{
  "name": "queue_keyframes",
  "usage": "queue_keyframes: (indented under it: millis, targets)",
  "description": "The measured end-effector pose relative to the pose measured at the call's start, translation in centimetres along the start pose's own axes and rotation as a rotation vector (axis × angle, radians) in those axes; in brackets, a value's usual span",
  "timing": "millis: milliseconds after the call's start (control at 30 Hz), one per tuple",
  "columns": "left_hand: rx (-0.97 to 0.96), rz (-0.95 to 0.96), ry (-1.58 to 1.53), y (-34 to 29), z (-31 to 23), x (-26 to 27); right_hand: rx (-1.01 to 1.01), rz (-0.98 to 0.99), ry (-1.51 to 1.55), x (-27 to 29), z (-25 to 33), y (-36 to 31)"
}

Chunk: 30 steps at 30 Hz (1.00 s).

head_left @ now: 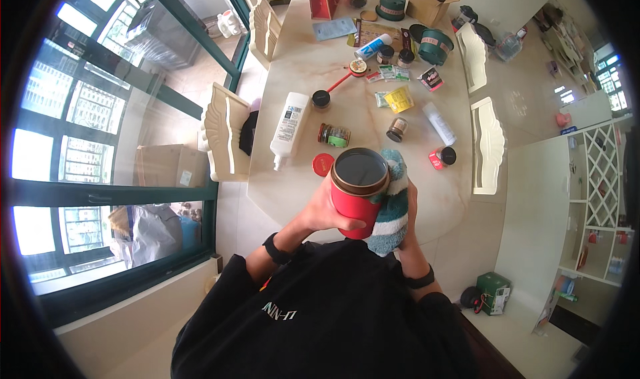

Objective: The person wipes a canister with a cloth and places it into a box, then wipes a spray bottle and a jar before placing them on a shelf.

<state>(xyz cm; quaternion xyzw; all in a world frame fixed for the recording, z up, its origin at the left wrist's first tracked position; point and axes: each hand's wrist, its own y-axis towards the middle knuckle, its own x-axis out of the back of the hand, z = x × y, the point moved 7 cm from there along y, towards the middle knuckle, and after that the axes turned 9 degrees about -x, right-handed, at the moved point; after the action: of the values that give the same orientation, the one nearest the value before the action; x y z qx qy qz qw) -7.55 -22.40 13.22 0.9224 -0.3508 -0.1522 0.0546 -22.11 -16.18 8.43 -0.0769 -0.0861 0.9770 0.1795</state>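
Close to my chest, my left hand (327, 209) is wrapped round a red canister (357, 209) with a gold-brown rim. Its round top looks dark; whether that is a lid or the inside I cannot tell. A fluffy striped cloth (390, 229), teal, white and grey, is pressed against the canister's right side by my right hand (411, 209), whose fingers are mostly behind it. Just beyond my left hand lies a round red lid (323, 164) on the table. A jar with a green label (334, 136) lies on its side farther out.
The marble-look table (287, 186) also bears a white bottle (291, 126), a spray can (439, 124), small jars, a yellow packet (399, 100), a red-handled item (340, 82), green tubs (435, 47) and an open carton (433, 0). Cream chairs (489, 146) stand along both sides.
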Motion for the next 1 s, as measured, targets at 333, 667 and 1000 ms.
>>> queue_keyframes:
  millis: [333,667,1000]
  targets:
    - [-0.025,-0.359,0.206,-0.9,3.7,0.9,0.111,-0.092,-0.038,-3.0,4.2,-1.0]
    - [0.228,-0.181,0.002,-0.9,5.9,0.3,-0.197,0.078,0.174,0.9,-4.2,-0.7]
    - [0.279,-0.209,-0.145,-1.4,3.9,1.2,-0.400,-0.002,0.249,-1.6,1.0,1.6]
